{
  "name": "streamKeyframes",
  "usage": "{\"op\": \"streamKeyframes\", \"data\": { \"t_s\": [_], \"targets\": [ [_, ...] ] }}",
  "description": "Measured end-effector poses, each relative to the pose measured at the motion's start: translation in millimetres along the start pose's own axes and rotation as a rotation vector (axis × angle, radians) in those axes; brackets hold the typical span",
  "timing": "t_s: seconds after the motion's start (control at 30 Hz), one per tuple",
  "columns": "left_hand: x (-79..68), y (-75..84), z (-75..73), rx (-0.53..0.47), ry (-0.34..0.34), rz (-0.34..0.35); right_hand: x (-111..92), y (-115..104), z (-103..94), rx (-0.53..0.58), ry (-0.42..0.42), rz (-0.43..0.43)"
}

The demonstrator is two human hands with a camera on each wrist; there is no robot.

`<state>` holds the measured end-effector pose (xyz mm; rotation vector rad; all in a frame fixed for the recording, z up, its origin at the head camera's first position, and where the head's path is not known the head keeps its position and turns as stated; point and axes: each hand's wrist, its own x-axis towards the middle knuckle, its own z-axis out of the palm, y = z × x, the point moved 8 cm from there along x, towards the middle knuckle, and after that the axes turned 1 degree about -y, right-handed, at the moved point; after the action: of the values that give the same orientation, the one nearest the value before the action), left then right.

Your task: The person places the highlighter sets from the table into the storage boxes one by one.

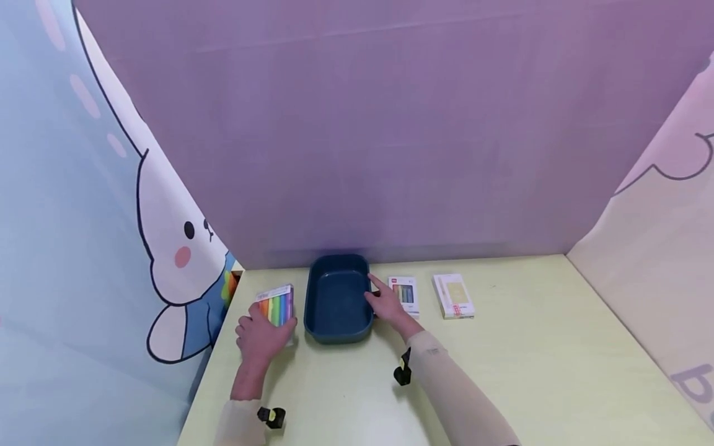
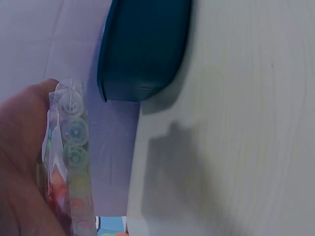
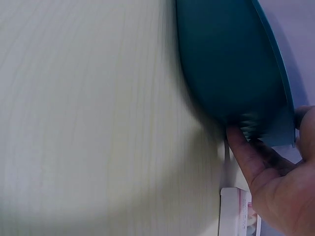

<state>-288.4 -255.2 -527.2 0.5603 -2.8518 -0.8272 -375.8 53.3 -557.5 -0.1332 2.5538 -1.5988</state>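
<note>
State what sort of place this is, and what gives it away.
Probably a small screened-off work booth, perhaps a recording setup: a pale tabletop runs up to a plain purple backdrop, with a cartoon-printed panel along the left side.

On my feed, a clear pack of rainbow-coloured sticks (image 1: pixel 277 310) sits in the left hand's (image 1: pixel 261 334) grip, just left of the deep blue bin (image 1: pixel 338 302), which lies open side up, its right wall held by the right hand's (image 1: pixel 388 306) fingers
</note>
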Motion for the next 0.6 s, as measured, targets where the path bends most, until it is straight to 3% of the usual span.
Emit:
{"op": "streamKeyframes", "data": {
  "t_s": [0.13, 0.6],
  "targets": [
    [-4.8, 5.3, -3.4, -0.008, 0.026, -0.011, 1, -4, -1.8, -0.001, -0.022, -0.020],
    [-9.5, 20.4, -2.8, -0.021, 0.038, 0.026, 1, -1, -3.4, -0.033, 0.043, -0.028]
  ]
}}
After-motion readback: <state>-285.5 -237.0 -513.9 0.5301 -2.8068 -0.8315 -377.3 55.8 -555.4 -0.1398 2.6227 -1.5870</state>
